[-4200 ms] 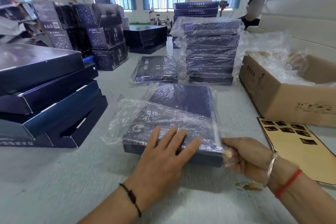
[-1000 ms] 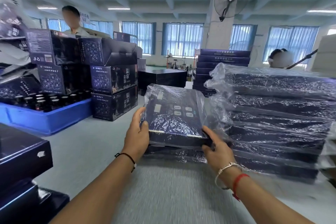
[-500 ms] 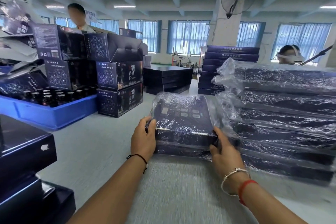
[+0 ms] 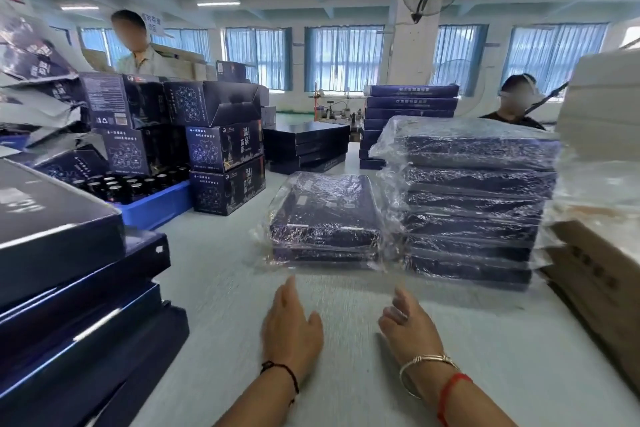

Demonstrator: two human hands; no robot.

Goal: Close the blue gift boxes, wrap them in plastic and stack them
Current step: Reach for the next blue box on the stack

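A plastic-wrapped blue gift box [image 4: 325,211] lies on top of another wrapped box [image 4: 325,255], a low pile in the middle of the table. To its right stands a taller stack of several wrapped boxes [image 4: 474,204]. My left hand [image 4: 289,326] and my right hand [image 4: 408,326] hover over the table in front of the low pile, fingers relaxed, holding nothing and apart from the boxes. Unwrapped blue boxes [image 4: 65,274] are piled at my near left.
A cardboard carton [image 4: 602,284] sits at the right edge. A blue crate of dark bottles [image 4: 156,204] and printed cartons [image 4: 225,166] stand at the left back. More flat boxes [image 4: 308,146] lie further back. Two people are behind the table.
I set the wrapped box down on the low pile and let go. Both hands have drawn back toward me and are empty.
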